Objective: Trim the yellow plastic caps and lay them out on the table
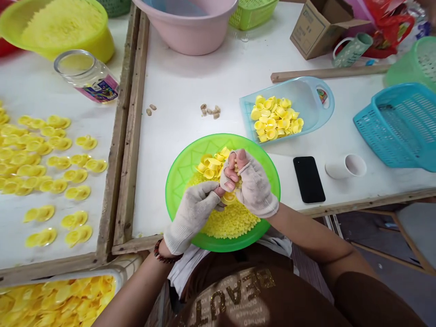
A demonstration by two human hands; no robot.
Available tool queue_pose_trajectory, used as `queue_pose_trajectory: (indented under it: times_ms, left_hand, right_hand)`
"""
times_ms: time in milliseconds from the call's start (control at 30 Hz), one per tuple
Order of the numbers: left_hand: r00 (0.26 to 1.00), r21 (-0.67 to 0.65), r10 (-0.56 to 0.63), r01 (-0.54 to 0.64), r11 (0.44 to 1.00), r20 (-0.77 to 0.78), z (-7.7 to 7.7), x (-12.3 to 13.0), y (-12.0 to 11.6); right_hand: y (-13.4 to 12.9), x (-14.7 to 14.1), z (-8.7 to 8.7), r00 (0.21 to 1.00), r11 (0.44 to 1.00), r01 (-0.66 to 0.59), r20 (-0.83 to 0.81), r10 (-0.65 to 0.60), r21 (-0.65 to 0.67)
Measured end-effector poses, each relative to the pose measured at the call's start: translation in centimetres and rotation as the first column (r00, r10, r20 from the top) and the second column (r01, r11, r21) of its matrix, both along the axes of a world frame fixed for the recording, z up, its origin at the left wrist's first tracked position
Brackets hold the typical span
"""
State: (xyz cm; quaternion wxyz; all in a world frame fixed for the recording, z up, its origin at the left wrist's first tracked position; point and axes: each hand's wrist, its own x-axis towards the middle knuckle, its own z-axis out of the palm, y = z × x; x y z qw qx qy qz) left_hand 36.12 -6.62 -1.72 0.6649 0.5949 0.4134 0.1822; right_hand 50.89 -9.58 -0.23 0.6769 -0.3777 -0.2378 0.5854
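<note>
A round green tray (pixel 179 181) sits at the table's front edge, with small yellow pieces (pixel 231 222) heaped in its front part and yellow cup-shaped pieces (pixel 211 165) towards the back. Above it, my left hand (pixel 197 211), in a fingerless white glove, pinches a yellow cup-shaped piece (pixel 229 198) partly hidden by the fingers. My right hand (pixel 254 184), gloved alike, is close against the left one, its fingers curled around some small yellow pieces. Behind the tray on the right, a clear blue scoop (pixel 306 102) holds more yellow cup-shaped pieces (pixel 275 118).
Right of the tray lie a black phone (pixel 309 179), a white cup (pixel 345 166) and a blue basket (pixel 398 131). A pink basin (pixel 194 32) and a cardboard box (pixel 315 29) stand behind. Assembled yellow pieces (pixel 30 170) and a jar (pixel 88 77) are on the left table.
</note>
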Motion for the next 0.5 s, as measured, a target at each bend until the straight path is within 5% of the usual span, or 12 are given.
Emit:
queue_pose_trajectory:
  times_ms: [200,333,400,500]
  left_hand:
    - [0.998,-0.084,0.069,-0.068,0.994,0.014,0.1,-0.2,0.1]
    - [0.984,-0.161,0.176,-0.168,0.973,0.034,0.1,-1.2,0.4]
    - [0.979,-0.190,0.200,-0.187,0.964,0.047,0.4,-1.6,0.5]
    - [0.973,-0.175,0.228,-0.220,0.960,0.029,1.6,-2.5,0.4]
  right_hand:
    - [-0.8,1.3,0.2,0.994,1.000,0.010,0.108,-0.007,-0.030]
    - [-2.7,3.4,-0.9,0.891,0.999,-0.050,0.450,0.053,-0.020]
    - [-3.6,4.3,-1.4,0.663,0.987,-0.148,0.734,0.149,-0.067]
    - [-4.4,4.7,-1.7,0.063,0.927,-0.325,0.973,0.220,-0.188]
